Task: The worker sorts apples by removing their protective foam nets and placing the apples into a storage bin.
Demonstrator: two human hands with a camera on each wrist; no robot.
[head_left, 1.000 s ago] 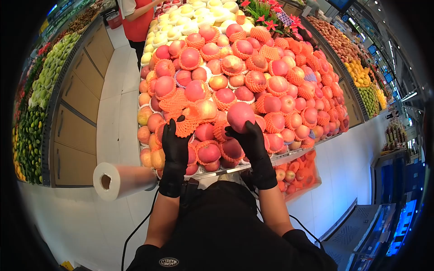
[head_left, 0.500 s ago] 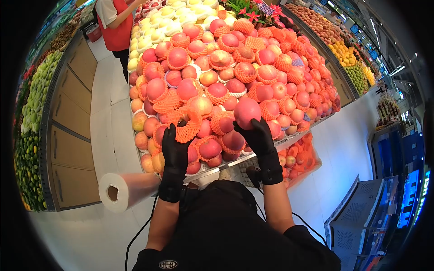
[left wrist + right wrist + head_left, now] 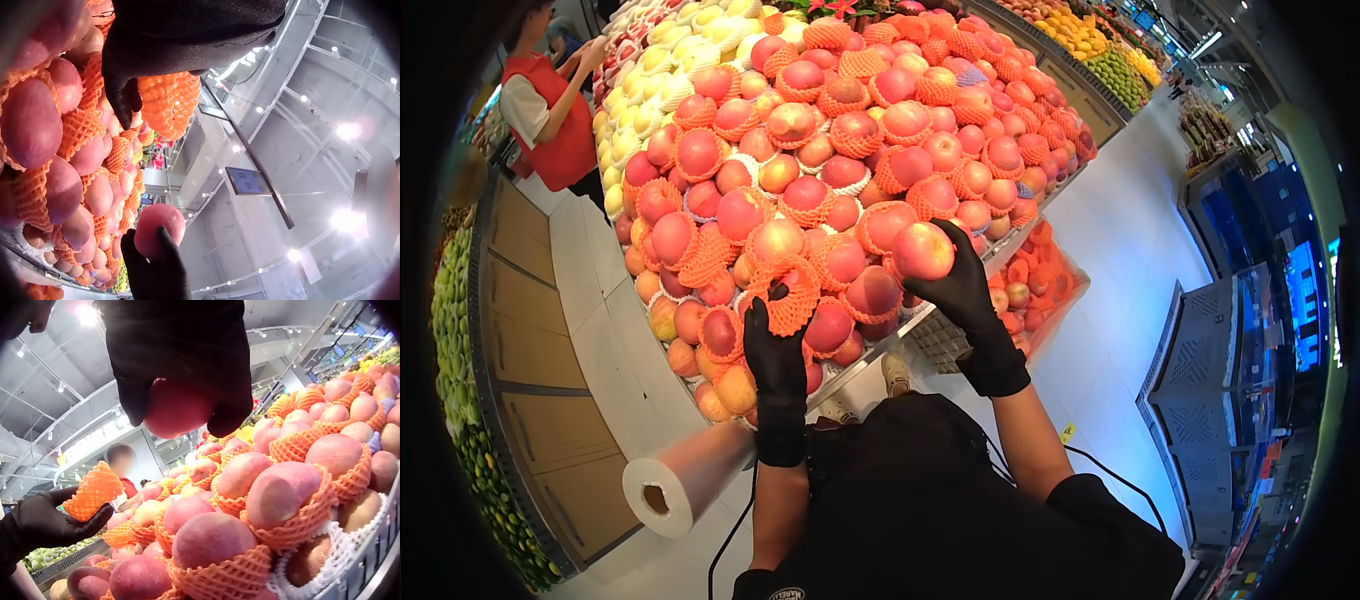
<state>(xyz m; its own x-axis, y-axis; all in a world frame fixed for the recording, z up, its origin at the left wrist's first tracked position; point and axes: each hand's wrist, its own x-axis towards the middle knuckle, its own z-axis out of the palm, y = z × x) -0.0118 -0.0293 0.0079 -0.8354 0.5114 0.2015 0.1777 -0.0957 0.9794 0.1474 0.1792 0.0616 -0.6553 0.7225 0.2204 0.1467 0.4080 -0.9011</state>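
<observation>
In the head view my black-gloved left hand (image 3: 778, 350) holds an empty orange foam net (image 3: 792, 298) over the near edge of the apple display. A dark fingertip shows through the net's opening. My gloved right hand (image 3: 965, 290) grips a bare red apple (image 3: 923, 250) with a pale yellowish patch, to the right of the net. From the right wrist, fingers and thumb curl round that apple (image 3: 178, 411), held above the netted fruit. The left wrist view shows the foam net (image 3: 169, 103) hanging from the fingers, with the right hand's apple (image 3: 159, 228) farther off.
Piled apples (image 3: 830, 325), many in orange nets, fill the sloping stand. A plastic bag roll (image 3: 685, 478) juts out at its near left corner. An orange-lined crate (image 3: 1040, 285) stands low on the right. A person in a red vest (image 3: 550, 120) stands at the far left.
The head view has swung, so the stand sits farther left. My right hand has turned the apple, bringing its paler side into sight. The left hand keeps hold of the foam net.
</observation>
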